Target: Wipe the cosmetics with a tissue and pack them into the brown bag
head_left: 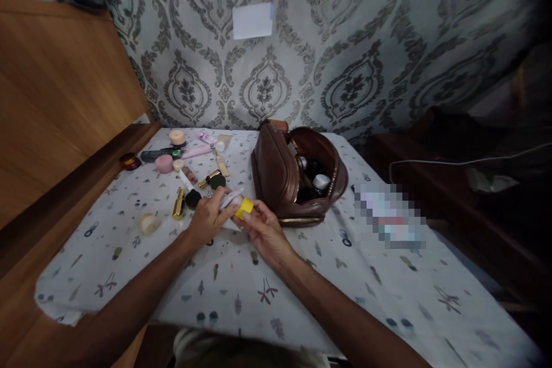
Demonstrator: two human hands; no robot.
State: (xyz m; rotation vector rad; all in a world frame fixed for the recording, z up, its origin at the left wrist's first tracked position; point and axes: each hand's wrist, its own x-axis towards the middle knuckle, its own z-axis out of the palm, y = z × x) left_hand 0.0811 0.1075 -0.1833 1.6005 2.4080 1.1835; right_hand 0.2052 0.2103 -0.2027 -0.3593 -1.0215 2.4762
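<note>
Both my hands meet over the table, just in front of the brown bag. My left hand [211,215] is closed on a crumpled white wipe [230,198], pressed against a small pale container with a yellow end [244,207]. The fingers of my right hand [265,233] grip that container from the right and below. Part of it is hidden by the wipe and fingers, so its exact kind is unclear. To the right, the brown leather cosmetic bag [273,169] stands unzipped, with a white-lidded container [321,182] and dark items inside.
Left of the bag lie a gold lipstick tube [178,203], a black round lid [192,199], a pink jar [164,164], a cream jar [149,223] and several other cosmetics. A blurred-out item [390,217] lies at right. A wooden cabinet [73,92] borders the left side.
</note>
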